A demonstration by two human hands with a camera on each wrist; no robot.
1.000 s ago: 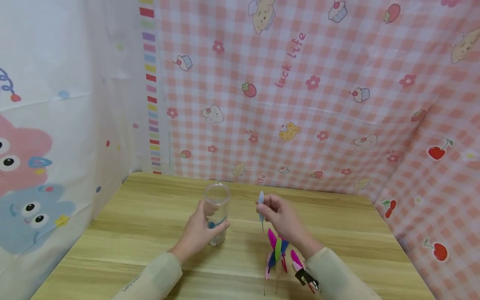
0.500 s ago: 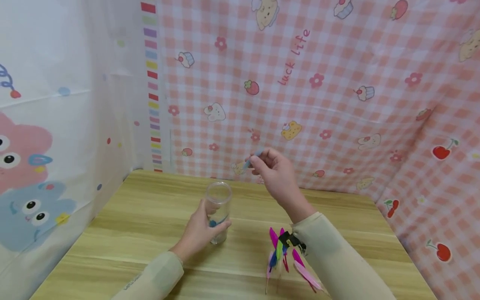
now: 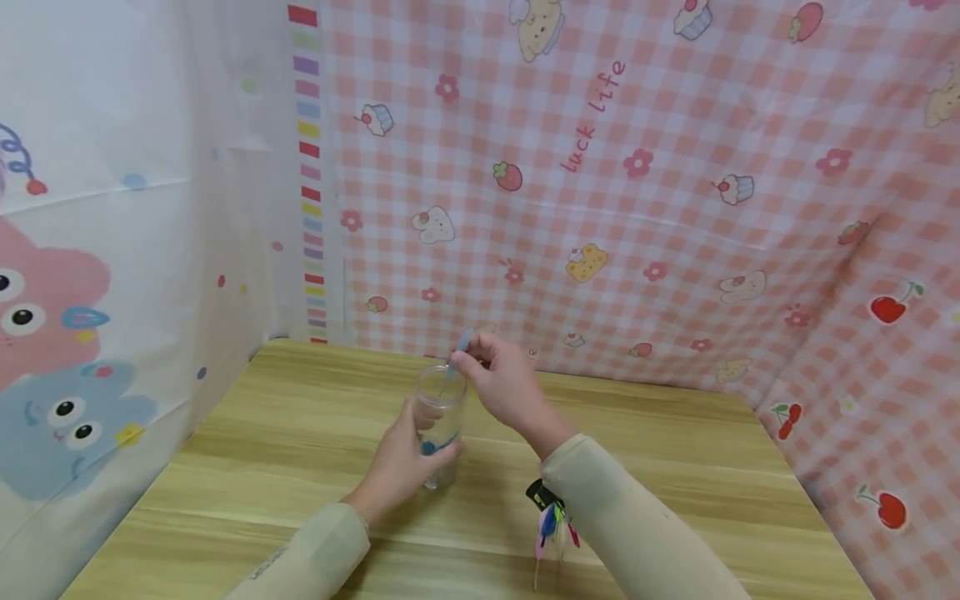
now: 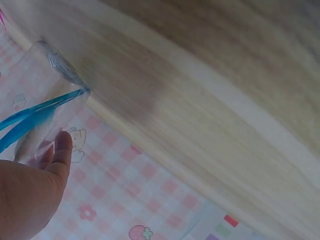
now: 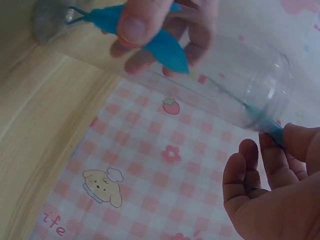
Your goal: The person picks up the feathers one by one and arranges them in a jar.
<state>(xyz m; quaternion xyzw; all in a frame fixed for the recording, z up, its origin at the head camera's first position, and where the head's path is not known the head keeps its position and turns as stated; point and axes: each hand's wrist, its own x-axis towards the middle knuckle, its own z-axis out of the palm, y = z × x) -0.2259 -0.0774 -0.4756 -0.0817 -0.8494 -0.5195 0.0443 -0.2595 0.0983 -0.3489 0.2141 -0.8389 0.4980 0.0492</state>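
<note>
A clear jar (image 3: 442, 417) stands upright on the wooden table, and my left hand (image 3: 401, 458) grips its side. Blue feathers (image 4: 40, 112) lie inside the jar, their tips at its bottom. My right hand (image 3: 502, 379) is at the jar's mouth, pinching a light blue feather (image 3: 465, 340) between thumb and fingers. In the right wrist view the held feather's thin quill passes through the mouth into the jar, while its vane stays partly in my right hand (image 5: 275, 175). The fingers of my left hand (image 5: 145, 22) show around the jar there.
On the wooden table (image 3: 300, 433), below my right forearm, lie several coloured feathers (image 3: 553, 529), partly hidden by the sleeve. A black device (image 3: 542, 495) shows by the right cuff. A pink checked cloth (image 3: 465, 183) hangs behind the table.
My right hand rose from above the loose feathers with the light blue feather, then came left and down to the jar's mouth. The feather's quill entered the jar. My left hand kept its grip.
</note>
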